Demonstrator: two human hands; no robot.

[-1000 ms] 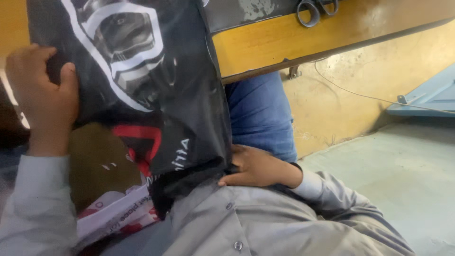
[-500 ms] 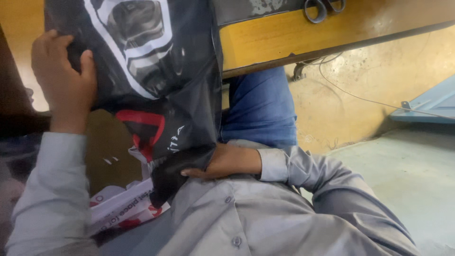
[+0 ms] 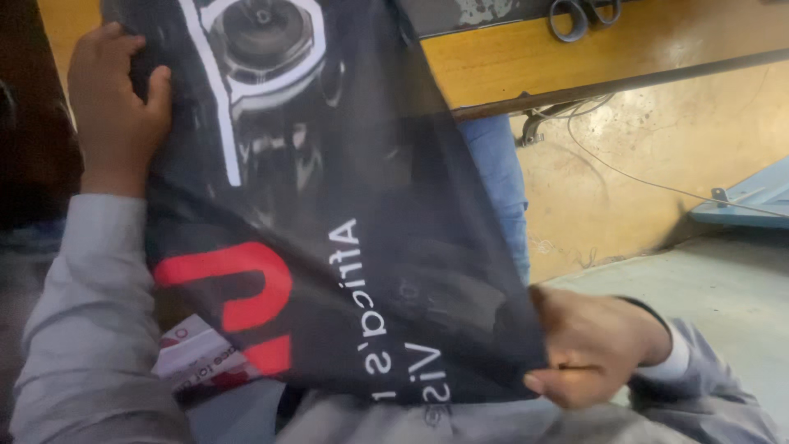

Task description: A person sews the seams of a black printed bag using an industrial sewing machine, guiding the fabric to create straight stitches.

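At upper left, left hand (image 3: 115, 107): fingers clamped on the bag's top edge.
Centre, bag (image 3: 329, 222): black printed plastic, stretched taut over the lap, below the bench (image 3: 625, 57).
Lower right, right hand (image 3: 596, 345): fingers pinched on the bag's corner.
Risk: taut, slick plastic may slip from the pinch or tear.

The printed sheet (image 3: 329, 230) spans between left hand (image 3: 111, 111) above and right hand (image 3: 592, 345) below, under the wooden table (image 3: 625, 57).

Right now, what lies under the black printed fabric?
Under the black printed fabric, a white and red printed sheet pokes out at its lower left edge; the rest beneath is covered.
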